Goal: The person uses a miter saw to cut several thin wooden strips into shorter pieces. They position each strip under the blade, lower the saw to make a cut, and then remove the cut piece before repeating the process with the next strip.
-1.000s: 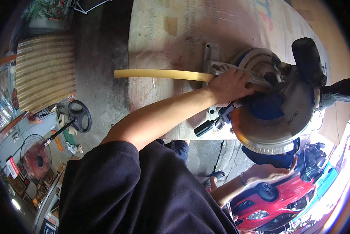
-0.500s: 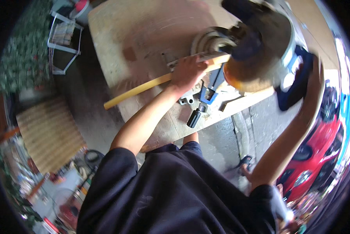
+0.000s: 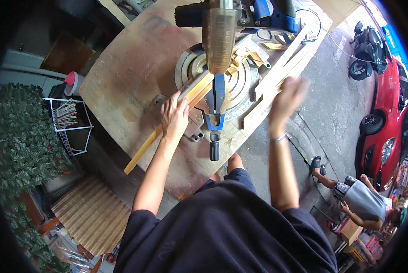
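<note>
My left hand (image 3: 175,117) presses a long, narrow wooden strip (image 3: 142,151) against the metal fence of a mitre saw, its fingers hooked over the fence. The strip's near end sticks out past the table's left edge, and its other end lies close to the blue slot plate (image 3: 218,93). Above the round base hangs the raised saw head with its clouded guard (image 3: 220,38). My right hand (image 3: 288,102) is in the air right of the saw, beside pale boards (image 3: 281,68). Motion blurs its fingers, and I see nothing held in it.
Short wooden offcuts (image 3: 255,57) lie on the saw base. The saw's black knob (image 3: 214,150) points toward me over the wooden table (image 3: 122,86). A white rack (image 3: 70,125) and a corrugated sheet (image 3: 91,216) are at left. A person (image 3: 365,200) and a red car (image 3: 386,132) are at right.
My right hand has let go of the saw's handle and moved toward me, now off the saw. The saw head has come up. My left hand still holds the strip; the view has shifted.
</note>
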A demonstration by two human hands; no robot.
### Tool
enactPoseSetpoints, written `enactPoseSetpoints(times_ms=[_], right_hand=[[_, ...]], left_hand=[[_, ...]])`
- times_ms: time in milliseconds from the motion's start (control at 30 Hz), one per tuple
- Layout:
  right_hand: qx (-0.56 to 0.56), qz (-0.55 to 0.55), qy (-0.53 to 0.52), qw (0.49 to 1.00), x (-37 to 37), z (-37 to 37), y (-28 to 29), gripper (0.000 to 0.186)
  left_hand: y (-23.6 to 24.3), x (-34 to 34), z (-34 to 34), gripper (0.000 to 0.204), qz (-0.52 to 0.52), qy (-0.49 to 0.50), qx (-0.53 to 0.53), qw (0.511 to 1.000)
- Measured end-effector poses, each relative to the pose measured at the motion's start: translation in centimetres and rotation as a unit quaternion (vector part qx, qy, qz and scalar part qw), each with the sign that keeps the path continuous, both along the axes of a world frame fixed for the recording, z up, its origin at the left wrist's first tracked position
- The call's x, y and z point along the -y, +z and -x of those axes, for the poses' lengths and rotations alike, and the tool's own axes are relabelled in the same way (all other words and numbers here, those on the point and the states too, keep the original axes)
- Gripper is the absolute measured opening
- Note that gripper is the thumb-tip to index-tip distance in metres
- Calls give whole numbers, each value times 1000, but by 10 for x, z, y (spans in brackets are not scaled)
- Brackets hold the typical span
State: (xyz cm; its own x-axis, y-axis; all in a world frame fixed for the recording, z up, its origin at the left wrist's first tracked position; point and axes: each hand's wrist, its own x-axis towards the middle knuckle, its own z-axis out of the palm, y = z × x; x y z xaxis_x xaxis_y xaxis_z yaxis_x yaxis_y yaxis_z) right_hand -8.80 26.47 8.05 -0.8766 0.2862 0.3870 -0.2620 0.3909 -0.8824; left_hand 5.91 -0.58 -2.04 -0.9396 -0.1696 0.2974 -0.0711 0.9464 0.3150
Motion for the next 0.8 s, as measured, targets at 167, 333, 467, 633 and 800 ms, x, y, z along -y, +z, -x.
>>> enactPoseSetpoints(times_ms=[167,333,467,633,800], right_hand=[[114,-209,370,898,98,-85,-60,58],[71,-281,324,901,118,-77,-112,63],[55,-193,345,917,114,-76,-114,56],[181,152,306,922,103,-89,-117,59],[215,357,325,849,84,-117,-85,56]], left_hand=[[21,-1,-10,43,15,-34,37,999],[43,34,-67,73,-73,110,63,989],[34,77,-116,56,-163,123,346,916],[24,42,-145,41,15,147,126,981],[19,24,-178,39,59,159,15,985]])
